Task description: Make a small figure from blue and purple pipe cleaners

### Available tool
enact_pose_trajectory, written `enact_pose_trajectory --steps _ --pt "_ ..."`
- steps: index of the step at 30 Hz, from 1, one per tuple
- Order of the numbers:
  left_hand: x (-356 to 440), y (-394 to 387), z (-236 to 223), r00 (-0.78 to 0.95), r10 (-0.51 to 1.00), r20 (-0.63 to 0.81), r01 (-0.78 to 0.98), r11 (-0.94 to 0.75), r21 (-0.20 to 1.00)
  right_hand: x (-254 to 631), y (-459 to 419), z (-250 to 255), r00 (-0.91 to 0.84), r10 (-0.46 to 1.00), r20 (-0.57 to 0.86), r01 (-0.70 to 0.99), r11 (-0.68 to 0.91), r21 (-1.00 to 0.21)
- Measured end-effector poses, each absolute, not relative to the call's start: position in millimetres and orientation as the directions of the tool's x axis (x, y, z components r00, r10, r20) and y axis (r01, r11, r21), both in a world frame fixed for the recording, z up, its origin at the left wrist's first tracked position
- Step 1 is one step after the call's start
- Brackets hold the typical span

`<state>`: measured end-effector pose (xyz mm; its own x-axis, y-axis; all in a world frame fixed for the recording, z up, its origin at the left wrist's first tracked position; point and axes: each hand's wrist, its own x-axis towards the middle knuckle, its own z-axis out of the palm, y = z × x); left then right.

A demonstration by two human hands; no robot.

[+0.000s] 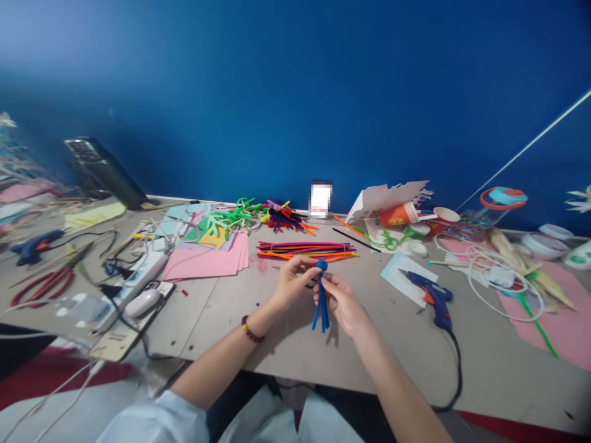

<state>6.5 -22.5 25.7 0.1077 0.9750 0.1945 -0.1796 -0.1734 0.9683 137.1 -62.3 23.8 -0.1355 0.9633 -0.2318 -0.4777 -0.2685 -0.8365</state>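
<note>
Between my two hands, above the middle of the table, is a bunch of blue pipe cleaners with a rounded, coiled top and several straight strands hanging down. My left hand pinches it near the coiled top with thumb and forefinger. Lower down, the fingers of my right hand close round the strands from the right side. Just beyond my hands lies a bundle of straight pipe cleaners in pink, purple, yellow and orange.
Right of my hands, a blue glue gun rests partly on pale paper. Behind stand a phone and a pile of bent pipe cleaners. Leftward are pink paper, a power strip, a mouse and red-handled scissors.
</note>
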Motion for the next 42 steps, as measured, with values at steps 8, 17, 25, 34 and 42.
enact_pose_trajectory --steps 8,17,25,34,42 --pt "1.6 -19.8 35.4 0.403 0.912 0.079 -0.391 0.093 0.916 137.6 -63.0 23.1 -0.292 0.95 -0.113 -0.608 -0.276 -0.744" --pt "7.2 -28.4 32.7 0.484 0.873 -0.06 -0.302 0.231 0.925 139.5 -62.3 18.7 -0.341 0.93 -0.138 -0.683 -0.346 -0.643" --pt "7.0 -21.9 24.3 0.348 0.937 -0.017 -0.302 0.129 0.945 134.8 -62.1 19.0 -0.294 0.94 -0.174 -0.649 -0.33 -0.686" --pt "6.1 -22.7 28.3 0.324 0.946 -0.018 -0.323 0.129 0.938 135.0 -59.7 13.3 -0.1 0.977 -0.188 -0.478 -0.213 -0.852" --pt "7.2 -24.4 28.5 0.349 0.937 0.03 -0.331 0.093 0.939 133.9 -63.8 22.8 0.12 0.993 -0.001 -0.362 0.043 -0.931"
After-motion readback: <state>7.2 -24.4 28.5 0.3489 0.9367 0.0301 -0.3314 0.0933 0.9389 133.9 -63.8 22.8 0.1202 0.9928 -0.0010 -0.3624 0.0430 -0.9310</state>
